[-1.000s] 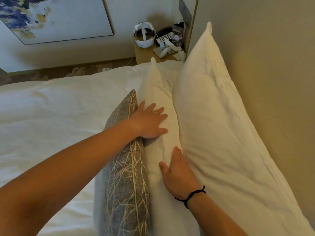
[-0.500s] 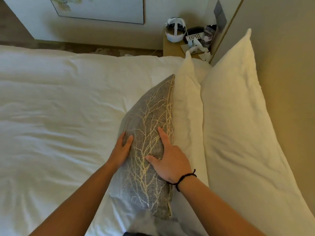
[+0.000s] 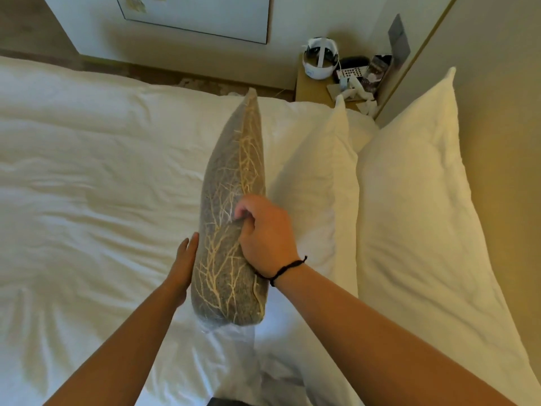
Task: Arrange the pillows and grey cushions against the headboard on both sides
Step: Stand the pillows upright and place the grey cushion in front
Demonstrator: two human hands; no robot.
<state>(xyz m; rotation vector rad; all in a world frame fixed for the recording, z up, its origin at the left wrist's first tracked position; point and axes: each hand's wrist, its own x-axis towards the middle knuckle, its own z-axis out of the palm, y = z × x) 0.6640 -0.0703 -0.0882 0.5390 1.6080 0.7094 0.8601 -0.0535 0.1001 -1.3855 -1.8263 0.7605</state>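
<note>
A grey cushion (image 3: pixel 234 183) with a pale branch pattern stands on edge on the white bed, a little apart from the pillows. My right hand (image 3: pixel 265 232), with a black wrist band, pinches the cushion's top edge. My left hand (image 3: pixel 183 265) lies flat against its left face, fingers straight. A white pillow (image 3: pixel 319 183) stands upright to the right of the cushion. A larger white pillow (image 3: pixel 424 206) leans on the beige headboard (image 3: pixel 503 112) behind it.
The white duvet (image 3: pixel 87 186) covers the bed to the left. A wooden bedside table (image 3: pixel 316 86) at the far corner carries a white headset (image 3: pixel 320 60), a phone and small items. A framed picture (image 3: pixel 199 16) leans on the far wall.
Both hands went from pressing the pillow to the grey cushion. The cushion has come away from the pillow and stands more upright; my right hand now pinches its top edge.
</note>
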